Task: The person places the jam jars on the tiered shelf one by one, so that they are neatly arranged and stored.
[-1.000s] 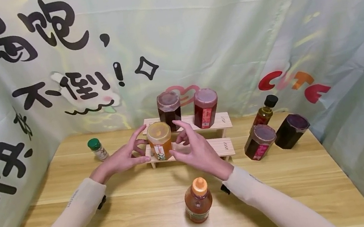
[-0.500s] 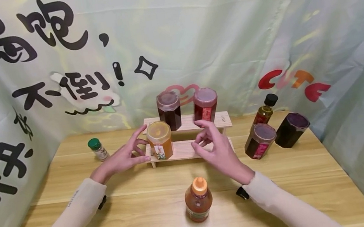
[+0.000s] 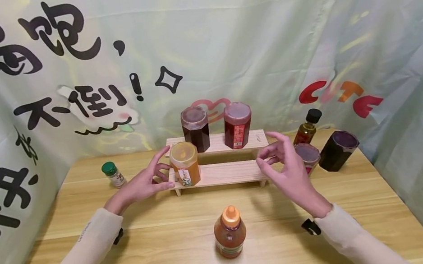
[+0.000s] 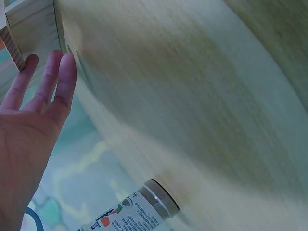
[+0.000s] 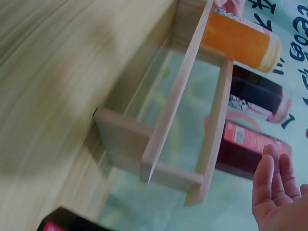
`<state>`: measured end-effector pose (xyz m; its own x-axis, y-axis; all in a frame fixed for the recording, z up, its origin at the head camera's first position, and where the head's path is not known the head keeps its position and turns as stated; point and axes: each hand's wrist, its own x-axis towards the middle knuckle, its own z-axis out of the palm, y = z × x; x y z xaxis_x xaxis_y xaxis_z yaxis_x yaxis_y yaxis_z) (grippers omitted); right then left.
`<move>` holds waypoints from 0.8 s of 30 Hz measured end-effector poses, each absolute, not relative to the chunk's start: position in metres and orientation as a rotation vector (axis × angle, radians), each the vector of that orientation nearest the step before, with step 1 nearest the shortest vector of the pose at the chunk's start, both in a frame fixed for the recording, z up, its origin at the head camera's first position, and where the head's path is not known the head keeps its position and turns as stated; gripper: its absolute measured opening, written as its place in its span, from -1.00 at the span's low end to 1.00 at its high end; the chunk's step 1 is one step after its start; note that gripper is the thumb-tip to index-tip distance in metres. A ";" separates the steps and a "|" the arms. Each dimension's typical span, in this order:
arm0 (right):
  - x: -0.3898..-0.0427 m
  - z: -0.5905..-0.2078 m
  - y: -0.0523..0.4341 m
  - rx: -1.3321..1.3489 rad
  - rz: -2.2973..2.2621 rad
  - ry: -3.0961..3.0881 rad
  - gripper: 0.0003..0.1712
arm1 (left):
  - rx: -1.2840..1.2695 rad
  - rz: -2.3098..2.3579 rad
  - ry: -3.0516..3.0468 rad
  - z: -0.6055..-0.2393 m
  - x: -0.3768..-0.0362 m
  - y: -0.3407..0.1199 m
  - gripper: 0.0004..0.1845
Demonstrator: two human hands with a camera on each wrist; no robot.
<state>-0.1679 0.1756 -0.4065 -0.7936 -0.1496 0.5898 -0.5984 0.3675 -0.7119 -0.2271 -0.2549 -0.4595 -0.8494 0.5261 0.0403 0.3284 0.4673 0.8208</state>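
A two-step wooden rack (image 3: 229, 171) stands at the back of the table. On the left of its lower step sits an amber honey-like jar (image 3: 186, 165). My left hand (image 3: 143, 184) is beside that jar with spread, loosely bent fingers, at the rack's left end; the left wrist view shows its fingertips by the rack's side, and I cannot tell if they touch. My right hand (image 3: 289, 170) hovers near the right end, fingers loosely bent, holding nothing. A dark jar (image 3: 196, 132) and a red-labelled jar (image 3: 237, 127) stand on the upper step.
Right of the rack are a black-capped oil bottle (image 3: 307, 129), a jar (image 3: 308, 154) partly behind my right hand, and a dark jar (image 3: 337, 152). An orange-capped squeeze bottle (image 3: 230, 236) stands in front. At left is a green-capped shaker (image 3: 114, 174). Printed curtains surround the table.
My right hand has moved right, from beside the amber jar to the rack's right end, and now partly covers a jar there. My left hand and the jars have stayed in place.
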 end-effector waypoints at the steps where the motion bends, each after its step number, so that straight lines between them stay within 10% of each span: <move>1: -0.166 -0.406 0.179 0.634 1.402 -2.214 -0.14 | 0.739 1.327 2.496 -0.460 -0.227 -0.255 0.19; 24: -0.156 -0.408 0.265 0.276 1.264 -2.368 -0.13 | 0.732 1.361 2.476 -0.462 -0.226 -0.254 0.18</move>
<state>-0.1559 0.2652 -0.4076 -0.8832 0.0300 0.4680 -0.3722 0.5624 -0.7384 -0.2258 -0.2540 -0.4621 -0.8509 0.5235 0.0433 0.3172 0.4464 0.8368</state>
